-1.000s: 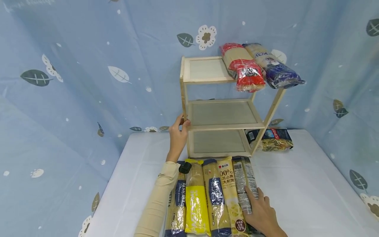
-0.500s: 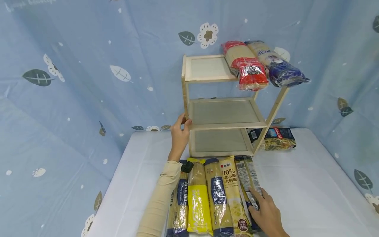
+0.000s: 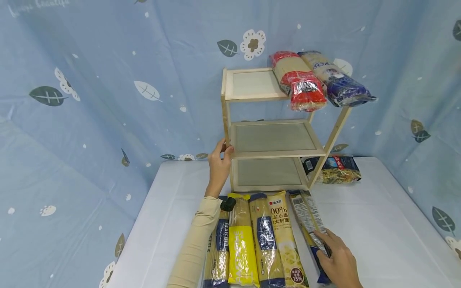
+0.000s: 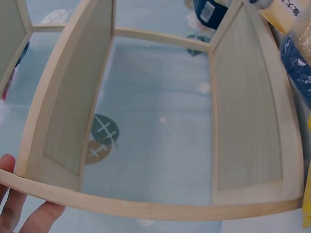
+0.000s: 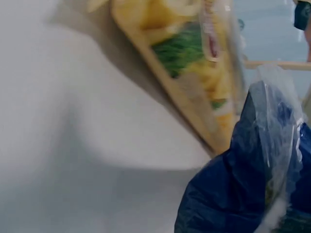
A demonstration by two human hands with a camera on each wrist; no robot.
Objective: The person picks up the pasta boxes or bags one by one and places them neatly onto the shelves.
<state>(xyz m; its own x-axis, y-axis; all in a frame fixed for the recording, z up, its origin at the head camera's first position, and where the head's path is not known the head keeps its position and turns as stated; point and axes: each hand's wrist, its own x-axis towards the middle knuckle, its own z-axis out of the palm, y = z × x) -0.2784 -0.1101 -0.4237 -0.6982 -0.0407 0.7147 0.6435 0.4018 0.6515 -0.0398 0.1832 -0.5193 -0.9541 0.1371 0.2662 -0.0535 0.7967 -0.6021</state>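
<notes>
1. Fingers point(image 3: 321, 236) of the right hand point(image 3: 338, 264), lower right of the head view, are curled over the near end of a long noodle packet point(image 3: 309, 224) and clamped on it; the thumb side is hidden under the packet, so how far the grip wraps cannot be told.
2. Location of that packet: it lies on the white bench point(image 3: 378, 224) at the right end of a row of similar packets, angled away from its neighbour, the yellow packet with the red logo point(image 3: 284, 236).
3. The left hand point(image 3: 218, 166), centre of the head view, grips the front left post of the wooden rack point(image 3: 273, 153) at the middle shelf, fingers wrapped round the post. The left wrist view shows fingertips point(image 4: 9, 194) against the frame at lower left.
4. Handling judgement: the packet looks long, narrow and fairly light. Its dry contents should keep it stiff along its length, yet likely to snap if bent or dropped.
5. The clear film wrapper appears glossy and probably slippery; the right wrist view shows crinkled blue film point(image 5: 252, 184) close to the lens, blurred.
6. Recommended hold: round the body nearer the middle, fingers across the width. An end grip, as now, leaves the far end to droop and lever.
7. Also noted: a red packet point(image 3: 300, 82) and a blue packet point(image 3: 336, 82) overhang the top shelf, and a dark bag point(image 3: 333, 169) lies on the bench behind the rack.
</notes>
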